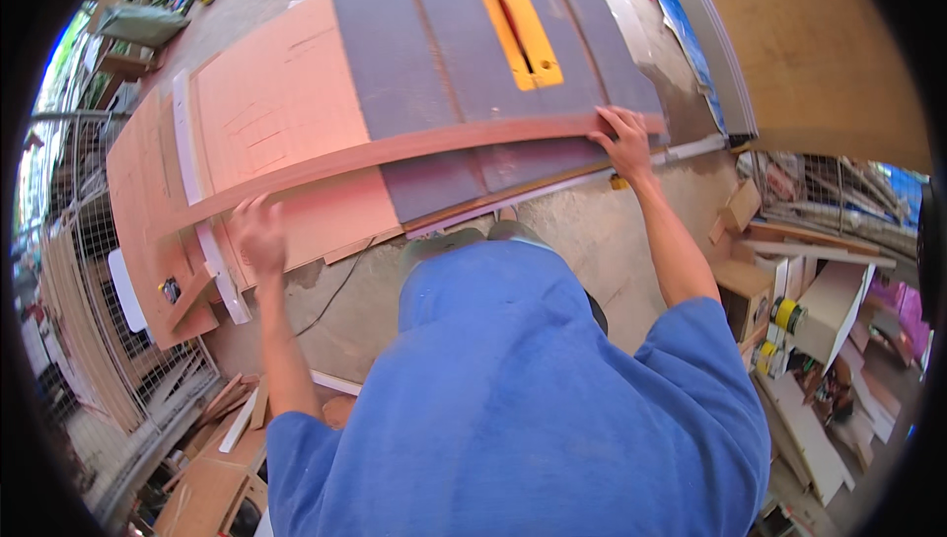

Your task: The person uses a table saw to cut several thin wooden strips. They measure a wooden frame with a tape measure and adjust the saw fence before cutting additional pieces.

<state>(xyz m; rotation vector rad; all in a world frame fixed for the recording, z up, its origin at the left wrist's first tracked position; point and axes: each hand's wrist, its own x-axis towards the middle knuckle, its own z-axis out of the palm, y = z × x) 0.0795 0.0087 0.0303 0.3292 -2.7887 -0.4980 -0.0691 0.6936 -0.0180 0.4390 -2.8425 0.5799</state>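
Table: a broad work table is filling the upper middle of the frame, its pinkish board (276,103) lying left and its dark grey top (385,64) lying right.
Yellow plate: a long slotted plate (528,26) is sitting in the grey top, upper middle of the frame.
Floor: bare, stained concrete (345,310) is showing below the table, with a thin black cable (335,295) curving over it.
Room: wire mesh (168,369) is standing at the left, scrap wood (804,433) is piling up at the lower right, and a smooth brown panel (829,44) is rising at the upper right.
Wooden strip: a long, narrow, reddish-brown strip (414,148) is stretching across the middle of the frame, over both board and grey top.
Right hand: this hand (623,141) is holding the strip near its right end, fingers bending over it, forearm slanting up from the blue shirt (552,369).
Left hand: this hand (260,236) is blurring just beside the strip's near edge, left of centre, fingers pointing upward; whether it is touching or gripping, I cannot tell.
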